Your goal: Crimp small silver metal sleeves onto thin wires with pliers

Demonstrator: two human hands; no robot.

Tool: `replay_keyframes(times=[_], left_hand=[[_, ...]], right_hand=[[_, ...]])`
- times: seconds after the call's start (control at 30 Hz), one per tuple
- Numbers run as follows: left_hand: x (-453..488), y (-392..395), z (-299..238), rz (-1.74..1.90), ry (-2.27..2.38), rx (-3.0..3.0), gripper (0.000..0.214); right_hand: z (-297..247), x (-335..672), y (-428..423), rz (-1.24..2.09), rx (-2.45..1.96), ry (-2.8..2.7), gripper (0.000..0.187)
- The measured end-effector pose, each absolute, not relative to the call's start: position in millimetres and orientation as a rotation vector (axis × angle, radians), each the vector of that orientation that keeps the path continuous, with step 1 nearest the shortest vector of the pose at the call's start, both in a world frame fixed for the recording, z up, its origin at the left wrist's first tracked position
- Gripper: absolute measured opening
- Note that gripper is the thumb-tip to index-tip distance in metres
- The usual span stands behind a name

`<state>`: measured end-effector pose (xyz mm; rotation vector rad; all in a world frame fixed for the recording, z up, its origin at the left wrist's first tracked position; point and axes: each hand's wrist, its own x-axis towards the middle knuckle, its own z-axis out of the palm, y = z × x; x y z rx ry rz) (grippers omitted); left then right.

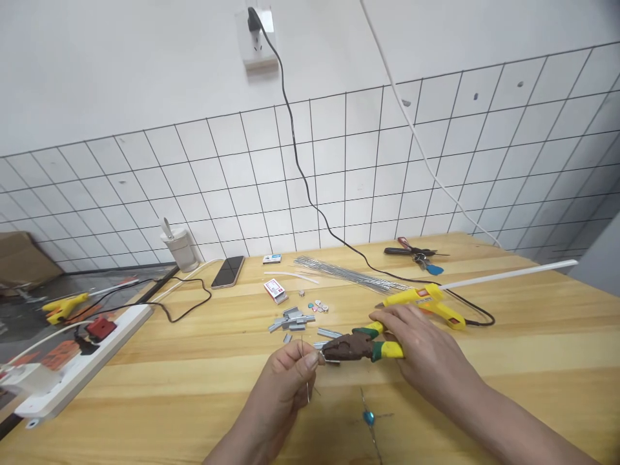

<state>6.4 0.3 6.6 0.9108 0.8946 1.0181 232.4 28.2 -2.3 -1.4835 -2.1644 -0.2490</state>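
Observation:
My left hand (pixel 295 374) pinches thin metal wire (pixel 308 389) between thumb and fingers, its ends sticking out above and below. In my right hand (pixel 421 342) are the yellow-and-green handles of a pair of pliers (pixel 351 347) with a brown, rusty-looking head. The jaws point left and meet the wire at my left fingertips; how tightly they close is hard to see. On the table below the pliers lies a wire cross with a blue gem (pixel 369 418) at its middle. Grey staple strips (pixel 293 319) lie beyond my left hand, some partly behind the pliers.
A yellow glue gun (pixel 426 296) with a long white stick lies just past my right hand, its black cord running to the wall socket (pixel 256 39). Farther back are a wire bundle (pixel 349 274), staple box (pixel 276 290), phone (pixel 228 272) and cutters (pixel 411 251). A power strip (pixel 84 361) sits left.

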Motion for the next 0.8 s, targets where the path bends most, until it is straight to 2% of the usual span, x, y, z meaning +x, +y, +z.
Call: replay_keyframes(times=[0.17, 0.8], left_hand=[[6.8, -0.1, 5.3, 1.036, 0.888, 0.913, 0.027], [8.0, 0.1, 4.5, 1.036, 0.898, 0.912, 0.028]], right_hand=[[-5.5, 232.4, 28.2, -0.231, -1.502, -2.157, 0.058], [-4.8, 230.9, 27.4, -0.239, -1.517, -2.140, 0.059]])
